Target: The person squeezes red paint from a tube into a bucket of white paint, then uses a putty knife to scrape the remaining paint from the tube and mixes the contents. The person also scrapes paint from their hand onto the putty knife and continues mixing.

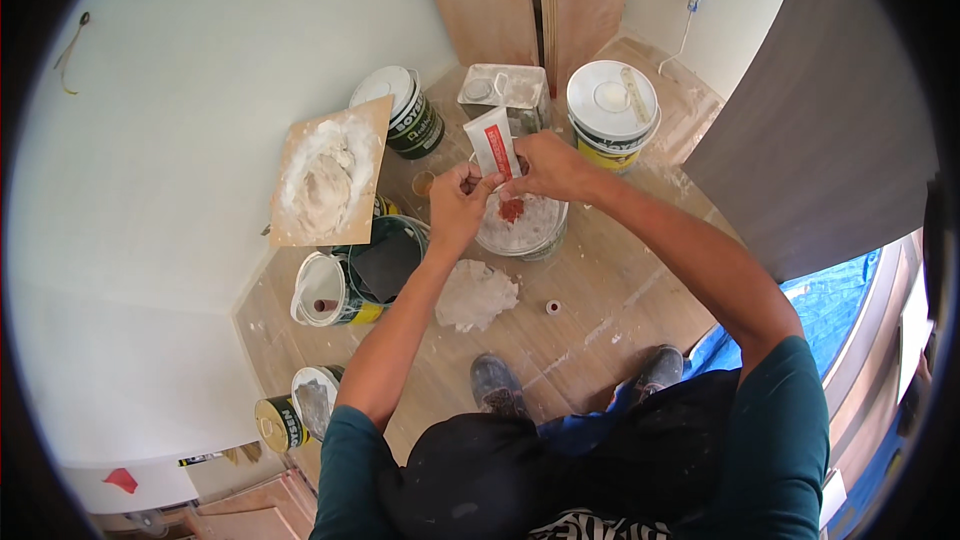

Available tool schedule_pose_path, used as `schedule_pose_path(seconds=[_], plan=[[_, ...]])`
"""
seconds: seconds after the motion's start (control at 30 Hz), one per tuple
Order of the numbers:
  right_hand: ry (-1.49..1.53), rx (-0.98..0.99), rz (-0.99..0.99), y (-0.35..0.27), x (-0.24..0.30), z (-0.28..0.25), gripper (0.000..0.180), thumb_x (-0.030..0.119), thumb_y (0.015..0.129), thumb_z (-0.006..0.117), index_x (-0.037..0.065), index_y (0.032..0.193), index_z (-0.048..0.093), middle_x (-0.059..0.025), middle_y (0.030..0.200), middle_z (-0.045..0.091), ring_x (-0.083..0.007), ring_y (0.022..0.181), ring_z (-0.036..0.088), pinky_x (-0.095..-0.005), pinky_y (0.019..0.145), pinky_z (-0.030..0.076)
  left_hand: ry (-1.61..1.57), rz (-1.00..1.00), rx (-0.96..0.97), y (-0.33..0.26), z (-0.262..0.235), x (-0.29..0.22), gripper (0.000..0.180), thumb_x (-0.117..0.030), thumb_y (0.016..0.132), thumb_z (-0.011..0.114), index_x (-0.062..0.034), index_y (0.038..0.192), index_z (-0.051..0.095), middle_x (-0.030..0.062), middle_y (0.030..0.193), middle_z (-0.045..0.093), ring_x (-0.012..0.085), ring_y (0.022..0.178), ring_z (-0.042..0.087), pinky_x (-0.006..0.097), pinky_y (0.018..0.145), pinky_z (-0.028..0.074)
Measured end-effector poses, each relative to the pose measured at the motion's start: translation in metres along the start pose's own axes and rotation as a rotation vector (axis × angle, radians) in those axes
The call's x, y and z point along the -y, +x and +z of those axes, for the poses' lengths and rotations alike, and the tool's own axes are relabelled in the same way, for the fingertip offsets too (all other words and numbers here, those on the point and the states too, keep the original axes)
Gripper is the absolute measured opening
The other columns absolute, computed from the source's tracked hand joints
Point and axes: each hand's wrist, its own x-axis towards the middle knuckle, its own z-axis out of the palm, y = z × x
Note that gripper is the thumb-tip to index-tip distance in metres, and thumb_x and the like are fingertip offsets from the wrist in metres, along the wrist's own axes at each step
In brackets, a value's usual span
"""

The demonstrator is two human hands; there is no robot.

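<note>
A white tube with a red label (494, 145) is held between my hands, its flat end pointing away from me. My right hand (548, 168) grips it from the right side. The fingers of my left hand (462, 198) are closed at its near end. Below them stands a bucket with a whitish, powdery top (530, 232). On that top lies a small reddish-brown dab (511, 210), just under the tube's near end. My fingers partly hide that end of the tube.
A board smeared with white paste (330, 180) rests at the left, beside a dark green bucket (385, 260) and a white pail (322, 290). Behind stand a metal can (507, 90) and lidded buckets (612, 105). A whitish scrap (477, 296) and small white ring (553, 307) lie on the floor.
</note>
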Motion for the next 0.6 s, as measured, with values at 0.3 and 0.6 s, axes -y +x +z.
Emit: schedule_pose_path(seconds=[0.3, 0.6], plan=[[0.159, -0.015, 0.023, 0.001, -0.024, 0.015, 0.035, 0.016, 0.068, 0.087, -0.001, 0.096, 0.073, -0.0161, 0.084, 0.074, -0.0217, 0.069, 0.064, -0.0364, 0.072, 0.053, 0.097, 0.080, -0.074, -0.011, 0.019, 0.006, 0.010, -0.005, 0.088, 0.074, 0.0040, 0.088, 0.069, 0.0063, 0.074, 0.069, 0.0074, 0.068, 0.060, 0.026, 0.062, 0.047], [0.187, 0.180, -0.060, 0.003, -0.021, 0.001, 0.031, 0.021, 0.078, 0.083, 0.003, 0.101, 0.073, -0.0105, 0.091, 0.074, -0.0199, 0.083, 0.068, -0.0356, 0.077, 0.052, 0.271, 0.165, 0.008, -0.004, -0.009, -0.006, 0.018, -0.011, 0.086, 0.077, 0.0031, 0.097, 0.074, 0.0164, 0.082, 0.072, 0.0190, 0.068, 0.066, 0.032, 0.067, 0.052]])
